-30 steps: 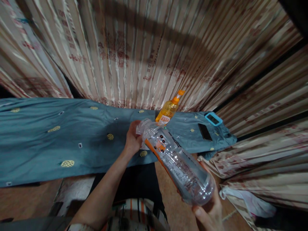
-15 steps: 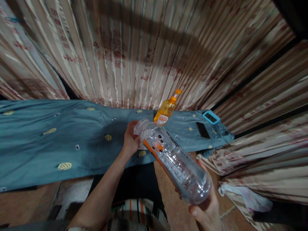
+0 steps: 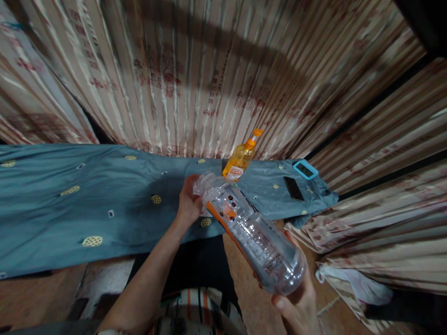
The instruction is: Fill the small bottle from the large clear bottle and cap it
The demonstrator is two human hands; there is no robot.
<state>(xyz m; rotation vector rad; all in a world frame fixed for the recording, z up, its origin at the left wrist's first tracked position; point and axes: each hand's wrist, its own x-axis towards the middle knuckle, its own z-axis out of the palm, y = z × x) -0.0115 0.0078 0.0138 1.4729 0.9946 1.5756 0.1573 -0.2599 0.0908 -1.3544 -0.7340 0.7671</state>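
Note:
A large clear plastic bottle [image 3: 260,239] with an orange-and-black printed label is held tilted, its base toward me on the right. My right hand [image 3: 298,295] grips the base end from below and the side, thumb in front. My left hand [image 3: 190,201] is closed at the neck end, beside crumpled-looking clear plastic [image 3: 206,184]; most of its fingers are hidden. Just behind the neck stands a pump bottle [image 3: 239,162] of yellow-orange liquid with an orange pump head.
A teal cloth with pineapple prints [image 3: 115,186] covers the long surface. On its right end lie a dark phone [image 3: 294,188] and a blue-framed digital clock [image 3: 305,169]. Pleated curtains [image 3: 195,83] hang behind and to the right. A white plastic bag [image 3: 370,286] lies at lower right.
Almost nothing has changed. The view has shifted very slightly, and both hands keep the same hold on the clear bottle.

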